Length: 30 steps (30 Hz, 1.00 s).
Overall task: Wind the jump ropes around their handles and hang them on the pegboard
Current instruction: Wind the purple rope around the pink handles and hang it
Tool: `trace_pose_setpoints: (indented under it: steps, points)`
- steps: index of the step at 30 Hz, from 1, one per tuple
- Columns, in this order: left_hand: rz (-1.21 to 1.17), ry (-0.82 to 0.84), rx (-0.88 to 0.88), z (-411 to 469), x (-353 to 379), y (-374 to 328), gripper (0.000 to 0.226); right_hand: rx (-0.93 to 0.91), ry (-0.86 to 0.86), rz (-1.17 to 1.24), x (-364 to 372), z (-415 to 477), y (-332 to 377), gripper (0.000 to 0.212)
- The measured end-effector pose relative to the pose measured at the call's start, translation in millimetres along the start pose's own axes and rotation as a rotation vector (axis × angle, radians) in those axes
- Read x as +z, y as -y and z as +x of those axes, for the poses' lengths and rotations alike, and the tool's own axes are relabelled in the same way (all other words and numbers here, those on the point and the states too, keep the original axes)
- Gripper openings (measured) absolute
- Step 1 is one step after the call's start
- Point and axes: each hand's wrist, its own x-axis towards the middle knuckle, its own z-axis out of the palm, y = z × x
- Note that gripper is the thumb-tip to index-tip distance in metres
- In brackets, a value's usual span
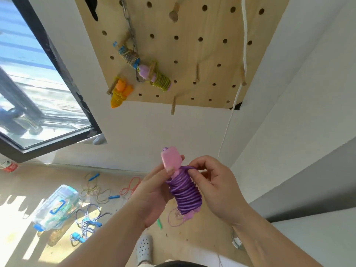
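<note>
The purple rope (185, 195) bundle is gripped by both hands (154, 197) (213, 182); if the tucked end is released early, the coils could unwind.

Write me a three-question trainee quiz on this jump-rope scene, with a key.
1. True or false: the purple cord wound round the pink plastic handles already hangs on the pale wooden pegboard.
2. How many wound rope bundles hang on that pegboard's pegs? A) two B) three C) five
3. Short answer: what does the right hand pinch?
Key: 1 false, the left hand grips it below the board; 2 B; 3 the top coil of the purple cord.
</note>
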Motion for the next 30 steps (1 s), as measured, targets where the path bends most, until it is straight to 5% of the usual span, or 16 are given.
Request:
trace_pose_setpoints:
  steps: [6,12,19,26,30]
  points:
    - [0.286,-0.016,0.044,37,-61,-65,0.062,-0.071,0.051,-0.256,52,62,21,0.012]
    - [0.202,-0.072,0.008,73,-94,-98,0.017,0.12,-0.109,-0.082,83,101,30,0.021]
    - [-0.025,0.009,0.014,105,-89,-137,0.052,-0.001,-0.101,-0.271,64,149,51,0.016]
    - [0.166,0.048,0.261,141,-67,-218,0.05,-0.262,-0.102,-0.269,44,231,106,0.008]
    - [0.425,-0.078,0.471,153,-52,-260,0.049,-0.356,-0.113,-0.285,27,271,141,0.009]
